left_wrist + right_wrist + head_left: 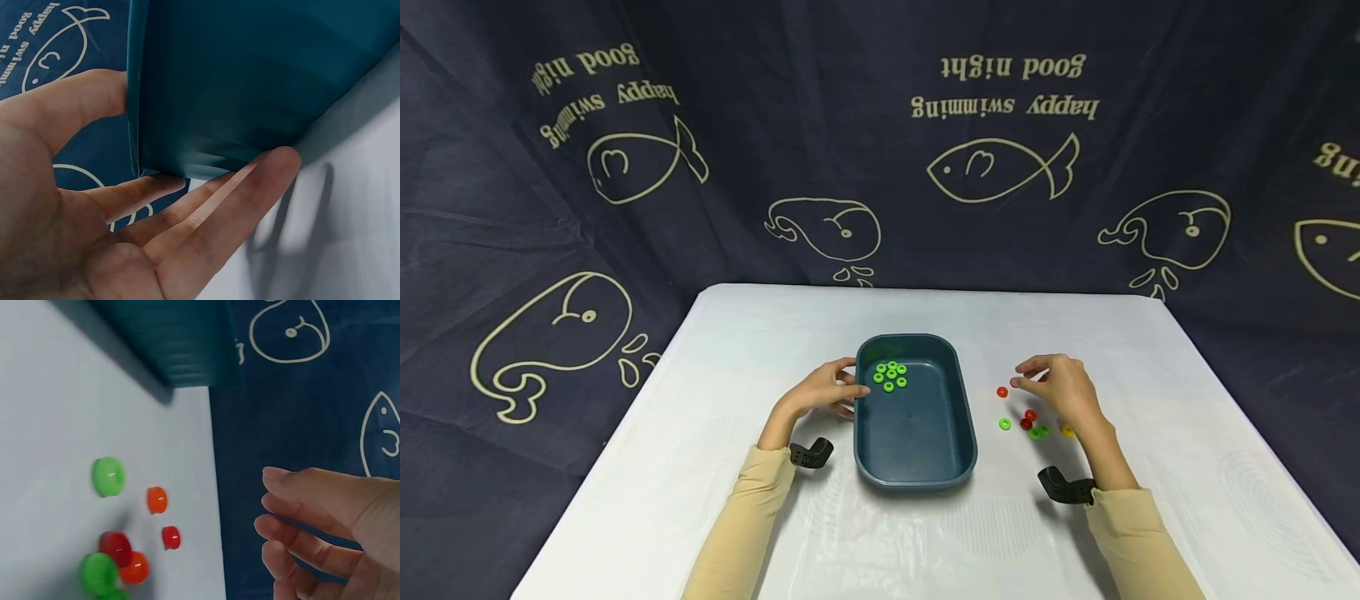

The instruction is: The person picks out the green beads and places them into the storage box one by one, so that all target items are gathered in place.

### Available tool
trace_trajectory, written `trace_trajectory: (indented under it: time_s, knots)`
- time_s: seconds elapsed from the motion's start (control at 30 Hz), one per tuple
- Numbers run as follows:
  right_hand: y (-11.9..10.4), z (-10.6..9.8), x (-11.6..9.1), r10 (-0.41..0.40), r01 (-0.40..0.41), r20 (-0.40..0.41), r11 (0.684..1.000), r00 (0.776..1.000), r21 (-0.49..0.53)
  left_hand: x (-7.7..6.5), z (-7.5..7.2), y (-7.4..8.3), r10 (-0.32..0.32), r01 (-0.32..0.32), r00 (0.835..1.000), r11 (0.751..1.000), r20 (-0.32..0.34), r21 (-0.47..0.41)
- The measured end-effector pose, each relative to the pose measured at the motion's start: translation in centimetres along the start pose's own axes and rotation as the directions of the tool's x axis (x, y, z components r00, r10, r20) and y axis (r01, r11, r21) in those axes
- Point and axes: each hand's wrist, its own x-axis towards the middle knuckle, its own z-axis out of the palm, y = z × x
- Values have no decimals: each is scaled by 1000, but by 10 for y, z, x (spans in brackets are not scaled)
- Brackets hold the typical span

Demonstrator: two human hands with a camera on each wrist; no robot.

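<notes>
A dark blue-green plastic tray (913, 433) stands mid-table, with several small green rings (891, 373) in its far left part. My left hand (823, 390) holds the tray's left side. The thumb laps over the rim and the other fingers lie along the outer wall (206, 125). To the right of the tray hovers my right hand (1063, 387), fingers loosely bent, nothing between them. Near its fingertips a small red bead (170, 537) lies on the table. Beside it are an orange-red ring (1002, 392) and a green ring (1005, 424).
Closer to me, under the right hand, lie a dark red bead (1026, 424), another orange-red ring (1031, 415), two green rings (1035, 433) and a yellow ring (1067, 431). The white tabletop (760, 333) ends at a dark patterned cloth (880, 125) behind.
</notes>
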Motion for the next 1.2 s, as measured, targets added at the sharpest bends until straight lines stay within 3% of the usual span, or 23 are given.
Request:
trace_trajectory:
  time_s: [0.2, 0.5, 0.87, 1.2]
  knots:
    - [10, 12, -6, 1, -3, 74, 1000, 997, 20, 1, 0, 1, 2, -2, 1000, 1000, 0, -2]
    - [19, 30, -16, -44, 35, 122, 997, 992, 72, 1, -1, 1, -2, 3, 1000, 1000, -6, 8]
    - [18, 44, -21, -68, 58, 133, 995, 989, 77, 1, -1, -1, -7, 7, 1000, 1000, -7, 7]
    - [18, 50, -25, -41, 34, 138, 998, 990, 57, 1, 0, 0, -11, 11, 1000, 1000, -10, 5]
